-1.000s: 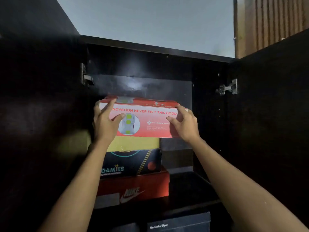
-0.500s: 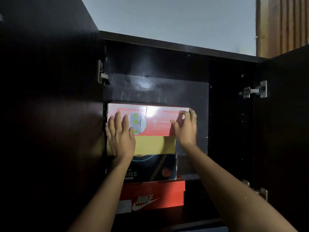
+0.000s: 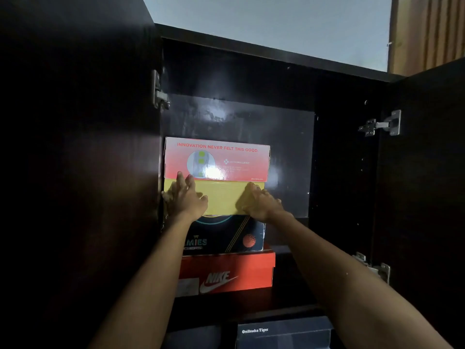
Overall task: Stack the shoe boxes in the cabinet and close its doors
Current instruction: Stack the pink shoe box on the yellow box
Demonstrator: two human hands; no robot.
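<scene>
Four-high stack mid-frame: pink-red cardboard shoe box (image 3: pixel 217 158) on top; left hand (image 3: pixel 187 197) and right hand (image 3: pixel 260 201) flat on yellow cardboard box (image 3: pixel 222 197), gripping nothing; dark cabinet doors (image 3: pixel 422 172) not yet closed.

One dark cabinet shelf (image 3: pixel 289 302) was recorded, set between two opened doors. A red Nike box (image 3: pixel 227 273) was found lying directly on it, toward the left side. Below the shelf, a dark blue Onitsuka Tiger box (image 3: pixel 284 333) was noted, its support not being visible.
</scene>
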